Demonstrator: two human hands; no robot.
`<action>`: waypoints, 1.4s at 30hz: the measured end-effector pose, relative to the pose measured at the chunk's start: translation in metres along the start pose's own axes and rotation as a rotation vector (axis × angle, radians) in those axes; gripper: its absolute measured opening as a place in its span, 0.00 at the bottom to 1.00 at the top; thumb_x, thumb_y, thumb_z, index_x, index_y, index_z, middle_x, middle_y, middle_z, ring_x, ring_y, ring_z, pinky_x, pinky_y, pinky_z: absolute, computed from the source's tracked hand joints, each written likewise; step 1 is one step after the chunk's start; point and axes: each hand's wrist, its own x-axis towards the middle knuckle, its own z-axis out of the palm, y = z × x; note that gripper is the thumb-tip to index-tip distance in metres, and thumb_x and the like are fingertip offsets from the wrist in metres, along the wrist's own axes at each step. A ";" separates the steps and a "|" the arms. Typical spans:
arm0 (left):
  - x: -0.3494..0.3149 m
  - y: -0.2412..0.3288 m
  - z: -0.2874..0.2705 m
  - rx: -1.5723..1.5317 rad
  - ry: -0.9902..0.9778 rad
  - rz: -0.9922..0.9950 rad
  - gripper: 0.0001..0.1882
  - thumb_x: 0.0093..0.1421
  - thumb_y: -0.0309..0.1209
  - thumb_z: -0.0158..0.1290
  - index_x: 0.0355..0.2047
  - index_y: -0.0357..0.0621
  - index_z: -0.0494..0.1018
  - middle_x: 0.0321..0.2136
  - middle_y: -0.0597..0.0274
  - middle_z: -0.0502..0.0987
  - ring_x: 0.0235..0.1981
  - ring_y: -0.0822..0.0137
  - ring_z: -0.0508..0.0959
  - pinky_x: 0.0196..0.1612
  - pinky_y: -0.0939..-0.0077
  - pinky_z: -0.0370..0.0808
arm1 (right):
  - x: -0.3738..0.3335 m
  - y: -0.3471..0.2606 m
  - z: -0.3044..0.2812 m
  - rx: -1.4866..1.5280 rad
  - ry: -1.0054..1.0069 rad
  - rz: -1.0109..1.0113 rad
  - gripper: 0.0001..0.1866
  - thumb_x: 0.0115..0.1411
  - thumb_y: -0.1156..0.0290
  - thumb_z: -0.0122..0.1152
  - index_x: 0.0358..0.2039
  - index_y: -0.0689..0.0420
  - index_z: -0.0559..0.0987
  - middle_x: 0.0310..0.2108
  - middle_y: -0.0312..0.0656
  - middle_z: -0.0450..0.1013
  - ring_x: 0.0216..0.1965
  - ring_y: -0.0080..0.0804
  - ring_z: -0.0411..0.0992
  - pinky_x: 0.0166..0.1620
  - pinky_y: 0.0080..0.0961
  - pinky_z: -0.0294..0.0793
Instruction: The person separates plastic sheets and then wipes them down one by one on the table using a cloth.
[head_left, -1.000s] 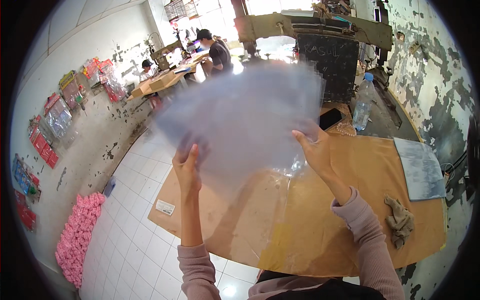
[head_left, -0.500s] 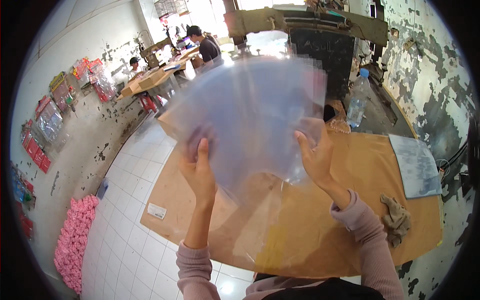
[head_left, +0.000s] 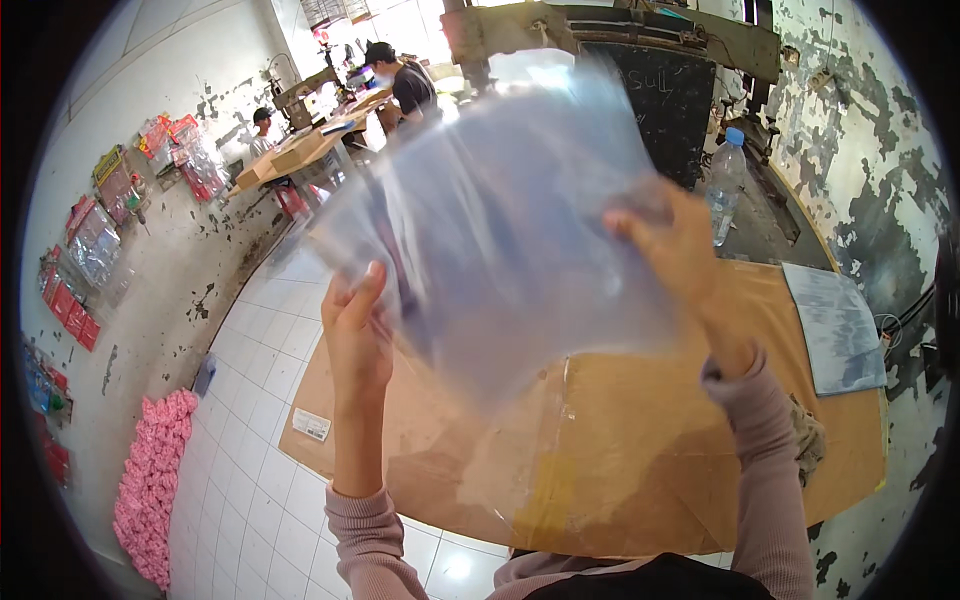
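Observation:
A stack of clear plastic sheets (head_left: 510,230), slightly bluish and blurred by motion, is held up above the brown-covered table (head_left: 640,450). My left hand (head_left: 358,325) grips the stack at its lower left side, thumb on the near face. On the right side, my right hand (head_left: 675,240) pinches the edge, its fingers smeared by movement. The stack tilts, its right side higher than its left. Fingers behind the sheets are partly hidden.
A grey-white flat slab (head_left: 832,330) and a crumpled cloth (head_left: 806,440) lie at the table's right. Behind stand a water bottle (head_left: 725,185) and a dark machine (head_left: 650,120). Two people work at a far bench (head_left: 300,155). A pink bundle (head_left: 155,485) rests on the floor at left.
The sheets, fanned out before, now look more gathered and tilted. My right hand has moved up and to the right; my left hand has shifted slightly left.

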 end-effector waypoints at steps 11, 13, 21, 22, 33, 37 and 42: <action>-0.139 -0.098 0.013 -0.535 0.032 -0.835 0.17 0.60 0.29 0.50 0.49 0.41 0.63 0.43 0.58 0.71 0.42 0.62 0.75 0.48 0.61 0.76 | 0.095 0.075 0.057 -0.538 -1.174 -0.114 0.20 0.45 0.64 0.65 0.39 0.58 0.77 0.31 0.42 0.77 0.34 0.35 0.76 0.37 0.32 0.74; -0.151 -0.113 0.001 -0.577 0.107 -0.950 0.18 0.60 0.30 0.50 0.50 0.42 0.62 0.44 0.58 0.71 0.44 0.63 0.74 0.50 0.60 0.74 | 0.044 0.108 0.080 -0.583 -1.068 -0.025 0.25 0.49 0.56 0.63 0.45 0.54 0.75 0.40 0.43 0.75 0.43 0.41 0.72 0.45 0.33 0.71; -0.074 -0.098 -0.096 -0.347 -0.396 -0.959 0.29 0.64 0.47 0.36 0.57 0.37 0.59 0.43 0.54 0.73 0.43 0.63 0.75 0.52 0.64 0.70 | -0.083 0.113 -0.047 -0.453 -0.416 0.413 0.35 0.61 0.41 0.39 0.52 0.62 0.68 0.51 0.55 0.66 0.54 0.49 0.62 0.56 0.38 0.58; -0.053 -0.106 -0.095 -0.159 -0.481 -0.980 0.28 0.65 0.47 0.36 0.54 0.36 0.62 0.42 0.54 0.74 0.41 0.64 0.75 0.50 0.67 0.71 | -0.102 0.113 -0.069 -0.437 -0.379 0.528 0.35 0.61 0.41 0.38 0.49 0.63 0.70 0.50 0.56 0.66 0.52 0.49 0.64 0.55 0.40 0.59; 0.002 -0.156 -0.032 0.264 -0.580 -0.822 0.15 0.62 0.41 0.47 0.39 0.41 0.68 0.37 0.61 0.73 0.42 0.74 0.72 0.39 0.83 0.71 | -0.117 0.115 -0.061 0.287 -0.246 1.074 0.28 0.55 0.54 0.59 0.40 0.71 0.72 0.39 0.48 0.71 0.33 0.29 0.69 0.32 0.27 0.70; -0.020 -0.138 0.009 0.358 -0.243 -0.818 0.22 0.58 0.39 0.52 0.46 0.36 0.64 0.40 0.56 0.71 0.44 0.67 0.71 0.42 0.74 0.72 | -0.115 0.102 -0.063 0.425 -0.355 1.209 0.23 0.53 0.61 0.60 0.40 0.69 0.73 0.39 0.46 0.71 0.38 0.30 0.69 0.41 0.25 0.68; -0.011 -0.126 0.023 0.325 -0.376 -0.643 0.30 0.57 0.32 0.52 0.56 0.31 0.57 0.41 0.52 0.71 0.41 0.66 0.71 0.42 0.72 0.72 | -0.111 0.101 -0.048 0.283 -0.354 1.047 0.17 0.53 0.67 0.60 0.40 0.66 0.74 0.35 0.42 0.73 0.36 0.31 0.71 0.43 0.28 0.67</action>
